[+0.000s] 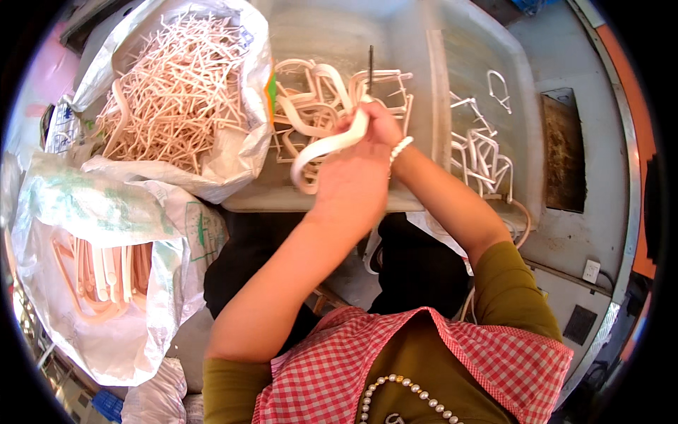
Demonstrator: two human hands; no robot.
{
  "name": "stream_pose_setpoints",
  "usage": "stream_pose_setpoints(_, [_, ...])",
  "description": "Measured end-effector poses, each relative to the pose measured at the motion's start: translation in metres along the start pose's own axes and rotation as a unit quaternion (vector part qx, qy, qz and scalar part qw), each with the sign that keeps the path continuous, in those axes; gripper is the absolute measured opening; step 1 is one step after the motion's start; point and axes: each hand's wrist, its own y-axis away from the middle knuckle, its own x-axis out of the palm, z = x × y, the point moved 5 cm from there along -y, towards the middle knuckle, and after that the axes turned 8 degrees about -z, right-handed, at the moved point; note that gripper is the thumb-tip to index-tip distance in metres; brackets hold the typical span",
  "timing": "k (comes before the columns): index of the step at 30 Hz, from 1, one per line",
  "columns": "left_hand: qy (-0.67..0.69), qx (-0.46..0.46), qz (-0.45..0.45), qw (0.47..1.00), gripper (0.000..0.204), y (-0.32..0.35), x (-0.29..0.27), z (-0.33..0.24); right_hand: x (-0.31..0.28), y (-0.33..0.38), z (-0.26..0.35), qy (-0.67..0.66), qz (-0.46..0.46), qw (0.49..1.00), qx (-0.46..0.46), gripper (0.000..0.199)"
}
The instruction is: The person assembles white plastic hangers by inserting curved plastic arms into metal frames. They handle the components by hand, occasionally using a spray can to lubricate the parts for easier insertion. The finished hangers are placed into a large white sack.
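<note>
Both my hands meet over the near part of a grey tub (282, 201). My left hand (355, 173) is closed around a cream, curved plastic strip (318, 150), whose rounded bend hangs out to the left. My right hand (385, 127), with a beaded bracelet at the wrist, is closed beside the strip's upper end. A thin dark tool (371, 65) points up from its fingertips; its lower part is hidden. Behind the hands, several similar curved cream pieces (293, 106) lie tangled in the tub.
At the left, a white sack (258, 42) holds a heap of thin cream offcuts (183, 92). Nearer, another plastic sack (63, 311) contains long curved strips (106, 275). Right of a divider (439, 92), white angular pieces (484, 152) lie in a second compartment.
</note>
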Motion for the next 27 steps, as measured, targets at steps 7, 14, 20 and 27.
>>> stream_pose_setpoints(7, [0.708, -0.287, 0.015, 0.645, 0.079, -0.018, -0.019, 0.012, -0.039, 0.069, 0.081, -0.083, 0.056, 0.989, -0.112, 0.024])
stream_pose_setpoints(14, [0.833, -0.27, 0.058, 0.48, 0.081, -0.021, -0.023, 0.0, -0.015, 0.111, 0.072, 0.023, 0.112, 0.985, -0.132, 0.027])
stream_pose_setpoints(20, [0.52, -0.278, 0.005, 0.808, 0.042, -0.014, -0.01, 0.019, 0.014, 0.129, 0.057, 0.16, 0.135, 0.962, -0.175, 0.026])
stream_pose_setpoints(27, [0.548, -0.272, -0.037, 0.79, 0.025, -0.015, -0.004, 0.024, 0.027, 0.143, 0.046, 0.308, 0.108, 0.919, -0.22, 0.022])
